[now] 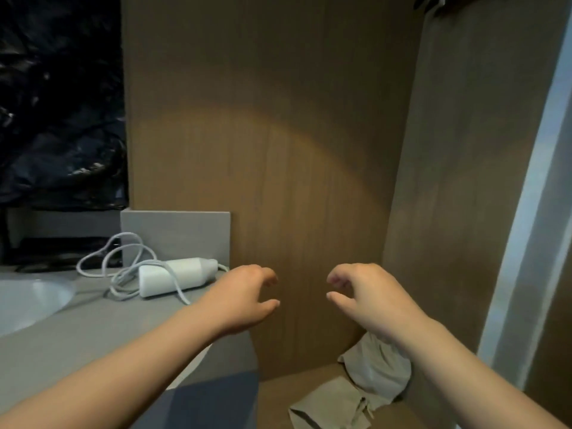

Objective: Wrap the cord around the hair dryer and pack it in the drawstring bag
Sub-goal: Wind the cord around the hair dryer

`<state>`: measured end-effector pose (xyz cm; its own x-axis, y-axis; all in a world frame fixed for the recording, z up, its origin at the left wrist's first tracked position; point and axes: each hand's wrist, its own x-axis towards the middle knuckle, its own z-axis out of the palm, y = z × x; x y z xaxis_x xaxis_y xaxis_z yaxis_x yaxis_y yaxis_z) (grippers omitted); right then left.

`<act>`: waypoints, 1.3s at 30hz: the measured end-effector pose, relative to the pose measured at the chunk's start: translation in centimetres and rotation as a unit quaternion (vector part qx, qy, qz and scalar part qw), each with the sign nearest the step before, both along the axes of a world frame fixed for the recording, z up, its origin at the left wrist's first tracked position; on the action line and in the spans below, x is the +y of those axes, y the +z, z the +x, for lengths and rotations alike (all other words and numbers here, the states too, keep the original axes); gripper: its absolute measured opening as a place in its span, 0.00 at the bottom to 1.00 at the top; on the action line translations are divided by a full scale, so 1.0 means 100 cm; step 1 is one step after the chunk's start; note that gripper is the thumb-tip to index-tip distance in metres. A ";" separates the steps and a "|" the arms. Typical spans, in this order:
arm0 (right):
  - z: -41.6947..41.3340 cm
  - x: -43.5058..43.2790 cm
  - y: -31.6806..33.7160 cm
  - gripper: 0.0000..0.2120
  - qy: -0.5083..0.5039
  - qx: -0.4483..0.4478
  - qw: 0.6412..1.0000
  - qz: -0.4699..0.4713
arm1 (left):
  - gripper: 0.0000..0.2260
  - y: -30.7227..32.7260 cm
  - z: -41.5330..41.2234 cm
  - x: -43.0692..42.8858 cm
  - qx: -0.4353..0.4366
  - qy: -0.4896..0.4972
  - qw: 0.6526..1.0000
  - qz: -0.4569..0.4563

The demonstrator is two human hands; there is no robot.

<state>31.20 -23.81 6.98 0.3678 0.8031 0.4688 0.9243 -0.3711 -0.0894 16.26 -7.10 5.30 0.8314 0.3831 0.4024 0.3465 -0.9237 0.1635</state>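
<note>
We find the white hair dryer (176,275) lying on its side on the grey tabletop (93,329), with its cord (123,284) loose in loops beside and across it. What appears to be the drawstring bag (365,385) lies crumpled on a lower shelf (278,394) to the right. The left grip (244,298) and right grip (368,295) hover apart, fingers loosely curled, holding nothing.

Probably a bathroom: white basin (28,300) in grey counter (93,329), wood panelling (278,134).
</note>
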 end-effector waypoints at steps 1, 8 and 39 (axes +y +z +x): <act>-0.013 0.013 0.002 0.14 0.014 0.005 1.000 0.005 | 0.19 0.003 -0.017 0.010 -0.003 0.014 1.000 -0.001; -0.080 0.108 0.007 0.13 0.074 0.019 0.997 0.004 | 0.18 0.002 -0.103 0.085 -0.036 0.091 0.994 -0.048; -0.063 0.258 -0.102 0.14 -0.068 0.249 0.954 0.151 | 0.12 -0.046 -0.047 0.225 -0.015 0.197 0.978 -0.065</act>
